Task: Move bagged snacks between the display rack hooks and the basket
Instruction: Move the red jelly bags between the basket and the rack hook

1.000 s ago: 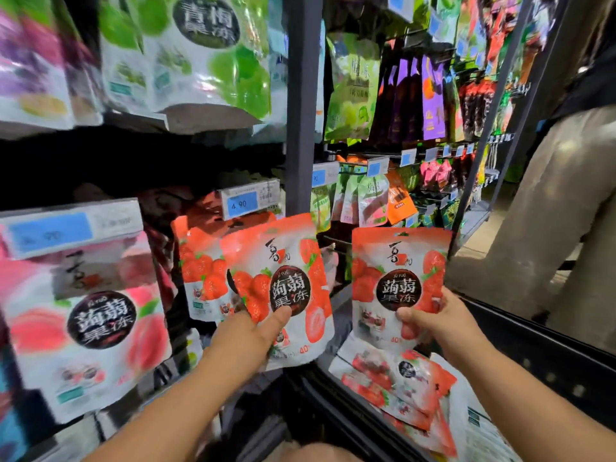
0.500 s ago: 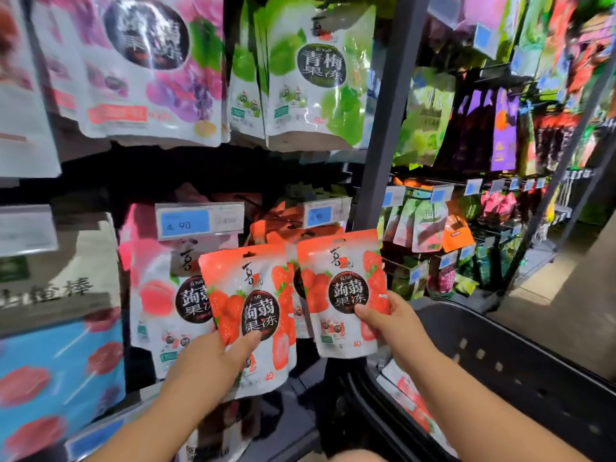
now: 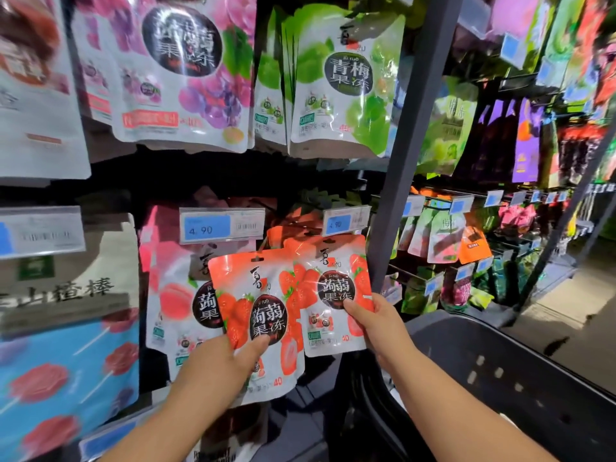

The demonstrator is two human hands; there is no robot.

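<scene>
- Both hands are gripping: left hand (image 3: 226, 361) pinches the left bag (image 3: 256, 315) low down, and right hand (image 3: 376, 323) pinches the right bag (image 3: 333, 288) at its side.
- Bags stand upright, side by side, hang-holes on top.
- Price tag (image 3: 346, 223) marks the strawberry row just above the right bag, so the right hand is likely nearer.
- Basket (image 3: 500, 378) sits lower right.
</scene>
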